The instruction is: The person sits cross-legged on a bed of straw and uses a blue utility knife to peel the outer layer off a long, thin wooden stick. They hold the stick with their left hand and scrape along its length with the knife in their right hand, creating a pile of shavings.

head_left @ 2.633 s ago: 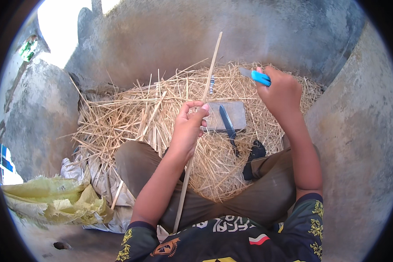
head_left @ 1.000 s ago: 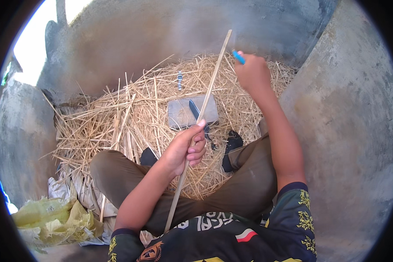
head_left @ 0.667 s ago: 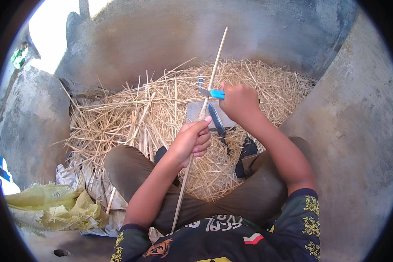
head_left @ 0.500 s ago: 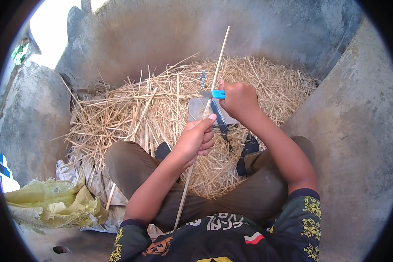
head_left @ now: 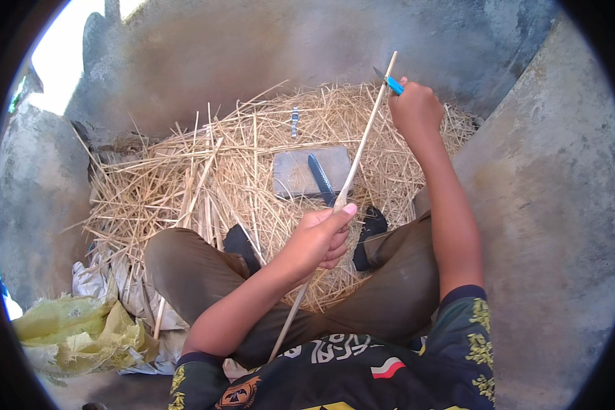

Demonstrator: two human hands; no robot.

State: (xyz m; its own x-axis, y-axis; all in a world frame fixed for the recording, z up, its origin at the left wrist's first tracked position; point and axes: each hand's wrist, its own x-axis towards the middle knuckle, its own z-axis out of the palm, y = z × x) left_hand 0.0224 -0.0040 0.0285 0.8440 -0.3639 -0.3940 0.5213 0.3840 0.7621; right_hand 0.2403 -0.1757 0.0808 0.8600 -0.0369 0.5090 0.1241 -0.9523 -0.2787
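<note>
A long, thin pale stick (head_left: 366, 140), like a bamboo strip, slants up and to the right from my lap. My left hand (head_left: 319, 240) is closed around its middle, thumb lying along the top. Close to the stick's far tip, my right hand (head_left: 415, 108) grips a knife with a bright blue handle (head_left: 394, 86). Its short grey blade (head_left: 379, 74) lies across the stick near the tip. Beyond my left hand, a dark blade-like tool with a patterned surface (head_left: 320, 175) rests on a grey stone block (head_left: 291, 172).
Pale shavings and strips (head_left: 178, 181) are heaped around the block. A metal-banded wristwatch (head_left: 294, 121) lies on them. Concrete walls (head_left: 253, 61) curve around the far side and right. Yellow torn sacking (head_left: 75, 328) lies at the lower left, beside my folded leg (head_left: 184, 266).
My right hand has moved the knife up and away along the stick, from near my left hand to the far tip. The stick leans further right, uncovering more of the block.
</note>
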